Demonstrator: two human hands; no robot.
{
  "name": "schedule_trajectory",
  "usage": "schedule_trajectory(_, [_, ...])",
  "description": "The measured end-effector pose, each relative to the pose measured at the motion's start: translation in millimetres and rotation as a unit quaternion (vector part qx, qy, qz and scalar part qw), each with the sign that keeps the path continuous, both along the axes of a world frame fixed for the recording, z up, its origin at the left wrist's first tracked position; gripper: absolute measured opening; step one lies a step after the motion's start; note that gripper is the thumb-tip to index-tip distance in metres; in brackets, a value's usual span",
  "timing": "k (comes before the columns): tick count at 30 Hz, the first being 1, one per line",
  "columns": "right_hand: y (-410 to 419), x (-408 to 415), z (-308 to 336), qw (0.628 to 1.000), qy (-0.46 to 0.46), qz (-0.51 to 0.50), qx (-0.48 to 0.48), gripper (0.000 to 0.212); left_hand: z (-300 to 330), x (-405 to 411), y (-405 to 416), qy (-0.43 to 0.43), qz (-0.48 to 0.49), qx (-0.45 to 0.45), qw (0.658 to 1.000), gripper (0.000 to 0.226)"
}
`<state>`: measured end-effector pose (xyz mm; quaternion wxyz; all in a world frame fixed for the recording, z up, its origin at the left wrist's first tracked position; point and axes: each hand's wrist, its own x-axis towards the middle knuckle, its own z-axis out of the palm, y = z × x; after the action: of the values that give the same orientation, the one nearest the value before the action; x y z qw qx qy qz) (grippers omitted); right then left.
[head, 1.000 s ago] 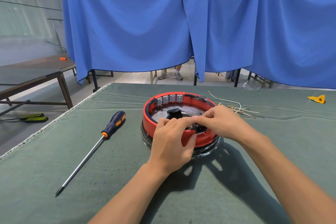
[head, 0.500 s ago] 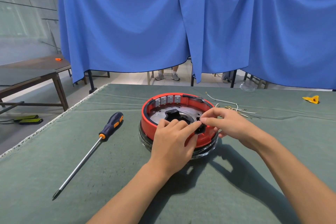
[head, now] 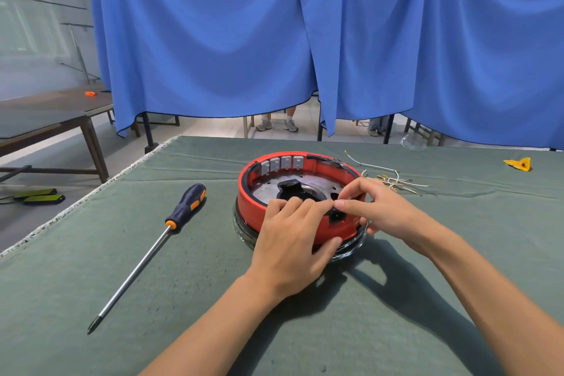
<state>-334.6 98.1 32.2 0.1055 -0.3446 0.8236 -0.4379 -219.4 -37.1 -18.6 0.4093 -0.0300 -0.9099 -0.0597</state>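
Item: red housing (head: 253,207), round, mid-table (head: 183,268). I judge it light, rigid plastic, and its glassy underside fragile. My left hand (head: 290,247) grips the near rim. My right hand (head: 384,210) pinches the black socket (head: 337,216) there. Best hold: outer wall.

A passage is left between the screwdriver (head: 146,256) and the round red base (head: 248,207). Behind the base on the right, the way is hindered by loose wires (head: 393,181). Its near rim is covered by the left hand (head: 293,244) and the right hand (head: 378,212).

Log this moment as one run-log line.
left hand: grips red housing near rim | right hand: pinches black part on rim | screwdriver: idle, left of housing
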Motion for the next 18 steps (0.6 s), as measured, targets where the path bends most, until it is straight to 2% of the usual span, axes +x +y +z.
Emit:
schedule_trajectory(3, [0.2,0.8,0.2,1.000,-0.016,-0.001,0.004,0.014,-3.1,-0.2,-1.7,-0.008,0.012,-0.021,1.000,0.051])
schedule_trajectory(11, [-1.8,8.0,3.0,0.996,-0.069,0.052,-0.003,0.011,-4.0,-3.6,-5.1,0.002,0.022,-0.047,0.999,0.048])
schedule_trajectory(18, [-3.0,11.1,1.9,0.997,-0.061,0.051,0.004,0.006,-1.9,-0.7,-3.2,-0.023,0.024,-0.039,0.999,0.042])
